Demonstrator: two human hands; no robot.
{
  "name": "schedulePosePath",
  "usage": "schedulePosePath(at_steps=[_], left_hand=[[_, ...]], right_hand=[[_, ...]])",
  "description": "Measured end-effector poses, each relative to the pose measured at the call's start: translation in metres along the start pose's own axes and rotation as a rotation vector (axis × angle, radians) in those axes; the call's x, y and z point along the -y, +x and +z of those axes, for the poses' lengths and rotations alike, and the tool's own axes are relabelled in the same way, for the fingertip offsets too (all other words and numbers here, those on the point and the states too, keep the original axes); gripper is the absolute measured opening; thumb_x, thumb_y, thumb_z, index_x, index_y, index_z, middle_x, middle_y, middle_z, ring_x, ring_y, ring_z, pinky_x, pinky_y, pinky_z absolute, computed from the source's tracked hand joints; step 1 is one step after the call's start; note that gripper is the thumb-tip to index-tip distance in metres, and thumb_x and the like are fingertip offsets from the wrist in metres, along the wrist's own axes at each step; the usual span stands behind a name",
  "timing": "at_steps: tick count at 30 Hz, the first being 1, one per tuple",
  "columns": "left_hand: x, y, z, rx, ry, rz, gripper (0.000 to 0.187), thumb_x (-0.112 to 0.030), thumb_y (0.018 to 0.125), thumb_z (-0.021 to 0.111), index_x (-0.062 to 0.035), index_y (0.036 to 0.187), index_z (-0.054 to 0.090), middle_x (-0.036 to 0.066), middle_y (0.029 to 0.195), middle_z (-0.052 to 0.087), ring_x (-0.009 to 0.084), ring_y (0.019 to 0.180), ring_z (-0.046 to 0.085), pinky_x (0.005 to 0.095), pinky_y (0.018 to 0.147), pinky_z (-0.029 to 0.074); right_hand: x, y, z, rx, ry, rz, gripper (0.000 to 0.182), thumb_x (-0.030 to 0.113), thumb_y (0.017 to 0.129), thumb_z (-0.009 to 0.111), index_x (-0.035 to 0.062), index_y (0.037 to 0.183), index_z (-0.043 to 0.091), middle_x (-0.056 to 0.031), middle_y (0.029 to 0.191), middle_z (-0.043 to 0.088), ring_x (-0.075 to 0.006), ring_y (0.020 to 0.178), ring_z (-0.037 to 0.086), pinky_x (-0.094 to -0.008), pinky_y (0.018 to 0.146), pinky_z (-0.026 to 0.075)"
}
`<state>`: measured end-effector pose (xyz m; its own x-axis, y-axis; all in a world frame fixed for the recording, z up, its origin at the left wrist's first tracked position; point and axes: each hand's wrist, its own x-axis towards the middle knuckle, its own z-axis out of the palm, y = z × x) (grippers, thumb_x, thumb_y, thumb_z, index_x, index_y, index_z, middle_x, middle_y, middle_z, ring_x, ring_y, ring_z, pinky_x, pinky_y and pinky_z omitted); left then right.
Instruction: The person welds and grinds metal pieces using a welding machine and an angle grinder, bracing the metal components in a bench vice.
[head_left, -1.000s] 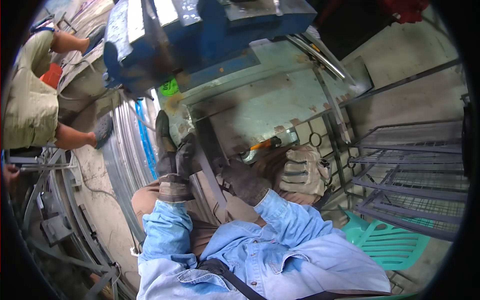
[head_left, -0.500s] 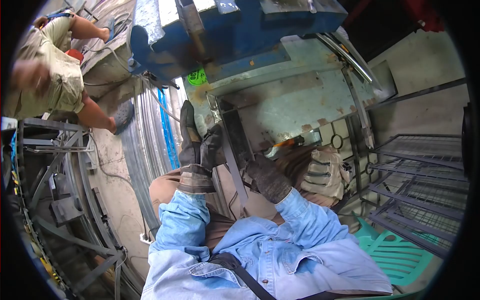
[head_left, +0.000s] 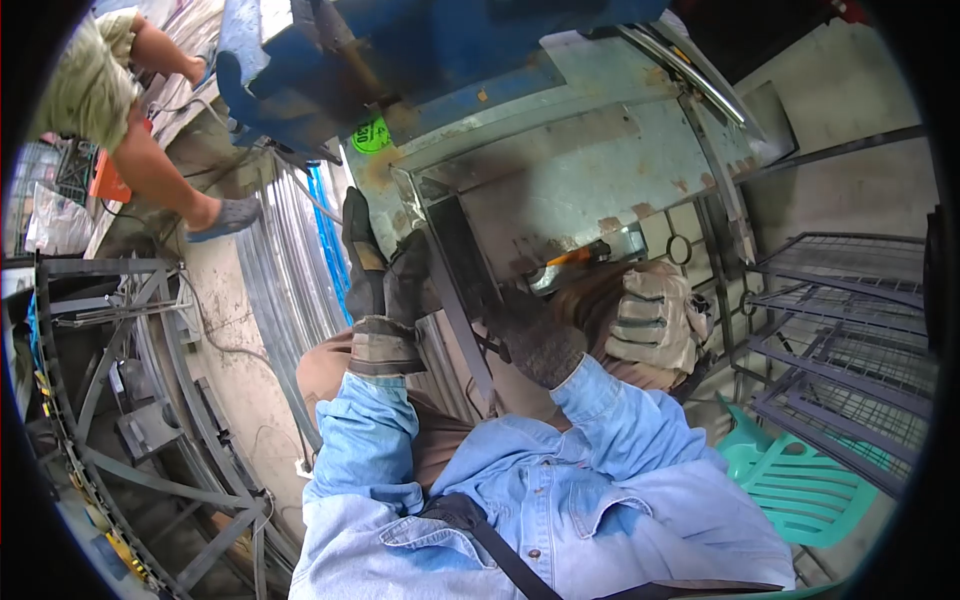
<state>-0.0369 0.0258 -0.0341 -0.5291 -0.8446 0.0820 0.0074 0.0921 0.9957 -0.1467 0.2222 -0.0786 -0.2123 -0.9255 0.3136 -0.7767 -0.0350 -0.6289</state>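
Observation:
My left hand (head_left: 380, 280), in a dark work glove, rests against a dark flat metal bar (head_left: 455, 290) that slopes from the steel workbench (head_left: 580, 180) down to my lap. One finger points up and the others curl at the bar's left edge. My right hand (head_left: 535, 340), also in a dark glove, is closed around the same bar lower down on its right side. A light striped glove (head_left: 650, 320) lies on my knee beside the right hand. An orange-handled tool (head_left: 572, 258) lies just beyond it.
A blue machine (head_left: 400, 60) sits on the bench above. Another person's legs (head_left: 150, 160) stand at the upper left. Curved metal frames (head_left: 130, 400) fill the floor on the left. Wire racks (head_left: 850, 330) and a green plastic chair (head_left: 800, 480) stand on the right.
Both hands stay on the bar in much the same grip. The view has shifted slightly, and the other person at the upper left has stepped further away.

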Motion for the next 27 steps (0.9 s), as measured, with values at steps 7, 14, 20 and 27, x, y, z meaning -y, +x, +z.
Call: schedulePosePath(at_steps=[7,14,20,27], left_hand=[[0.002,0.002,0.008,-0.001,-0.015,-0.006,0.086,-0.005,0.095,0.072,-0.0120,0.169,0.027,0.009,0.155,0.049,0.0173,0.116,0.057,0.0291,0.093,0.051],[-0.007,0.004,0.015,-0.067,-0.141,-0.108,0.087,-0.005,0.095,0.072,-0.0124,0.169,0.026,0.009,0.152,0.050,0.0160,0.109,0.059,0.0278,0.088,0.053],[-0.024,-0.004,0.026,-0.089,-0.336,-0.222,0.088,-0.004,0.095,0.072,-0.0128,0.169,0.025,0.009,0.150,0.051,0.0149,0.103,0.061,0.0266,0.083,0.055],[-0.006,0.008,0.005,-0.119,-0.002,-0.054,0.091,-0.007,0.093,0.075,-0.0132,0.169,0.026,0.013,0.160,0.047,0.0231,0.129,0.057,0.0328,0.103,0.053]], right_hand=[[0.009,0.003,-0.004,0.026,0.160,0.152,0.046,0.003,0.088,0.068,0.0104,0.134,0.065,-0.0177,0.113,0.065,-0.0378,0.098,0.066,-0.0488,0.080,0.056],[0.008,0.003,0.008,-0.039,-0.042,0.087,0.027,0.011,0.099,0.062,0.0116,0.125,0.067,-0.0163,0.106,0.062,-0.0365,0.097,0.064,-0.0503,0.082,0.053],[0.012,0.003,0.016,-0.175,0.123,0.212,0.018,0.016,0.095,0.071,0.0120,0.112,0.072,-0.0145,0.096,0.061,-0.0355,0.088,0.066,-0.0478,0.074,0.054],[0.013,0.005,-0.001,-0.017,0.130,0.141,0.028,0.009,0.094,0.068,0.0072,0.122,0.069,-0.0168,0.098,0.063,-0.0361,0.088,0.065,-0.0476,0.073,0.055]])
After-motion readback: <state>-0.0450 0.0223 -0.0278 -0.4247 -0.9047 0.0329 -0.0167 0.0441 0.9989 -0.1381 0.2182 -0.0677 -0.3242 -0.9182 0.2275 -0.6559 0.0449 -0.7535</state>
